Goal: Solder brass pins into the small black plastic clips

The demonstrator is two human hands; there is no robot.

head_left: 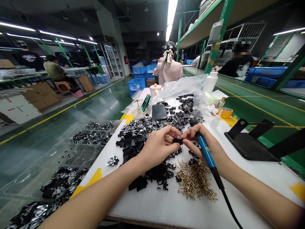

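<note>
My left hand (158,144) is closed, its thumb and fingertips pinching a small black part (177,140). The fingertips of my right hand (202,140) meet the same part from the other side. A blue-handled soldering iron (205,149) rests in the grip of my right hand, its tip (188,110) pointing up and away and its cord trailing toward me. Under and beyond my hands spreads a heap of black and silver small parts (138,127). Close below my right hand lies a pile of brass-coloured bent pins (194,181).
A phone (159,112) lies among the parts. Behind it are a pink-lidded cup (155,89), plastic film (178,87) and a white bottle (211,81). Orange tape (225,112) and a black bracket (252,144) sit right. Trays of parts (92,136) stand left; a co-worker (169,68) sits ahead.
</note>
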